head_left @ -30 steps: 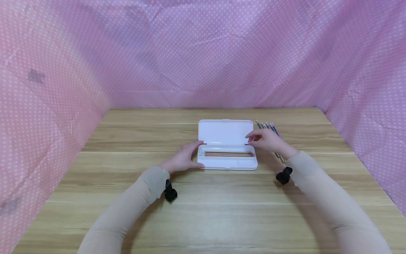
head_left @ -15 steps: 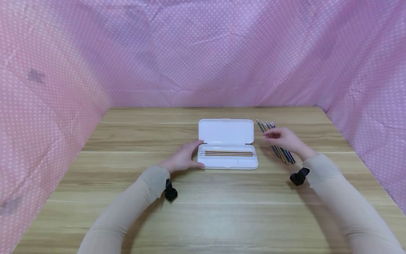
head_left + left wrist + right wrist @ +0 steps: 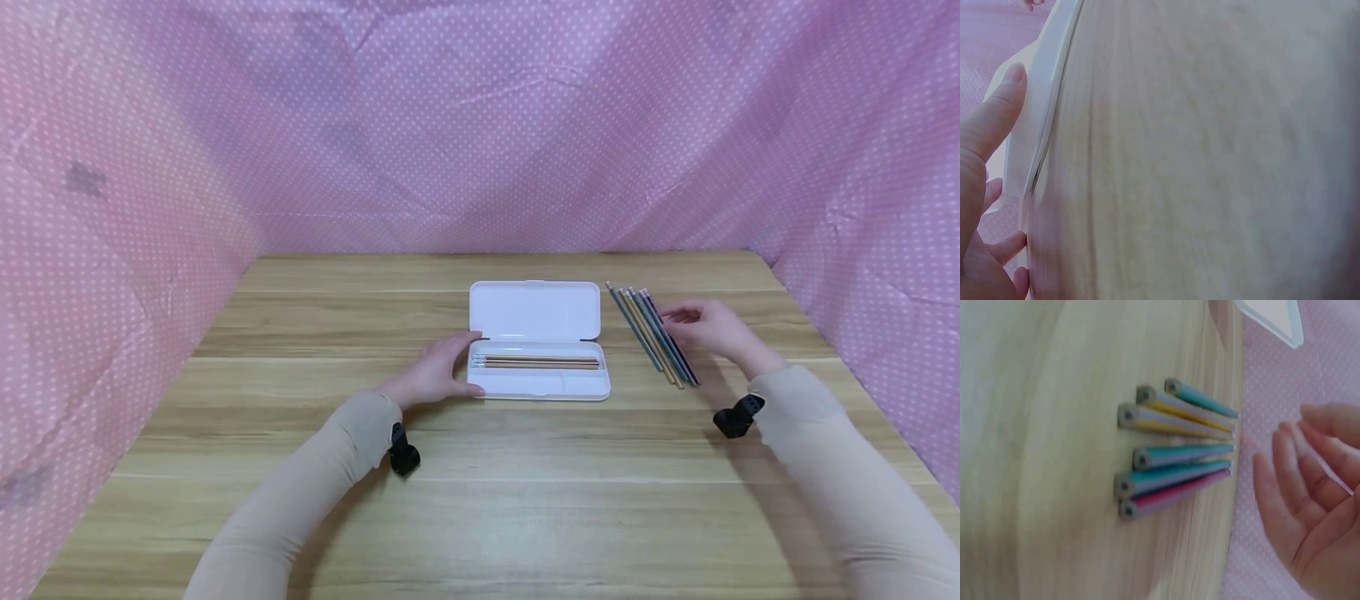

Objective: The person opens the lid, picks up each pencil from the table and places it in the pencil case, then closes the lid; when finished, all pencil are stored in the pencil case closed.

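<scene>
A white pencil case lies with its lid raised, and several pencils lie along its rear compartment. My left hand holds the case by its left end, thumb at the front corner and fingers near the hinge. In the left wrist view the thumb lies against the white case wall. My right hand is just right of a slanted group of loose pencils, its fingers loosely bent and holding nothing. Teal, yellow and red pencils show their unsharpened ends in the right wrist view.
The wooden table reaches back to a pink dotted cloth, which hangs behind and along both sides. Black wrist cameras sit at both cuffs.
My right hand has moved right, from the case's lid across the loose pencils to their right side. The left hand and the case have stayed in place.
</scene>
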`<state>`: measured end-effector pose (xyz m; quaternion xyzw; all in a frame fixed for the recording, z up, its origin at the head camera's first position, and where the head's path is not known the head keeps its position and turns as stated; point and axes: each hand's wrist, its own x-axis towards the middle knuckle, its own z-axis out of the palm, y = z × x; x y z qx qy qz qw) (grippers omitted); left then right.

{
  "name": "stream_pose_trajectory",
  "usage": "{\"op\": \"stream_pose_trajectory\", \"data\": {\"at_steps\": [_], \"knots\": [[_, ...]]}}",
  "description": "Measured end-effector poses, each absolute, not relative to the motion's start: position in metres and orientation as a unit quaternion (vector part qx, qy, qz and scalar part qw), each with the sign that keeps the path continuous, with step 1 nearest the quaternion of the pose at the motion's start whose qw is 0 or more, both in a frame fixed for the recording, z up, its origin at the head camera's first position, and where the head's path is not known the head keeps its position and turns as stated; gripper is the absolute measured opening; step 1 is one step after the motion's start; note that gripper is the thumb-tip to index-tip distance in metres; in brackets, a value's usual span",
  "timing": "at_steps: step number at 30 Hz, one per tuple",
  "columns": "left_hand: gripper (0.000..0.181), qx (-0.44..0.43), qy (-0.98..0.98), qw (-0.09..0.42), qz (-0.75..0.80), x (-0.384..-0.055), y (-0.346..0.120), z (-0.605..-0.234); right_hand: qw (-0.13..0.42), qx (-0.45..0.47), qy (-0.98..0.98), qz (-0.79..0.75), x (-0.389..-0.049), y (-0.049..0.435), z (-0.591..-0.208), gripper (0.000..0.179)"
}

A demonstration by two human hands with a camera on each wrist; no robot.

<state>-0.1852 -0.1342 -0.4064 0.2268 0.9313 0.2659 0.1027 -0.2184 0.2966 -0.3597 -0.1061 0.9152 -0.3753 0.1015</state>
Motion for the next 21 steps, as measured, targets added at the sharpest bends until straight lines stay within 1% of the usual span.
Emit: {"op": "stream_pose_trajectory", "data": {"at_steps": [6, 9, 15, 21], "knots": [[0.095, 0.228, 0.931, 0.103, 0.265, -0.185, -0.134, -0.406, 0.100, -0.090, 0.922, -0.362, -0.222, 0.308, -0.360, 0.040], [0.095, 0.227, 0.931, 0.104, 0.265, -0.184, -0.134, -0.405, 0.097, -0.080, 0.932, -0.341, -0.223, 0.313, -0.360, 0.043], [0.095, 0.225, 0.932, 0.106, 0.266, -0.183, -0.133, -0.406, 0.119, -0.042, 0.928, -0.350, -0.224, 0.321, -0.361, 0.049], [0.095, 0.221, 0.932, 0.109, 0.265, -0.183, -0.133, -0.406, 0.140, -0.024, 0.914, -0.379, -0.226, 0.327, -0.366, 0.052]]}}
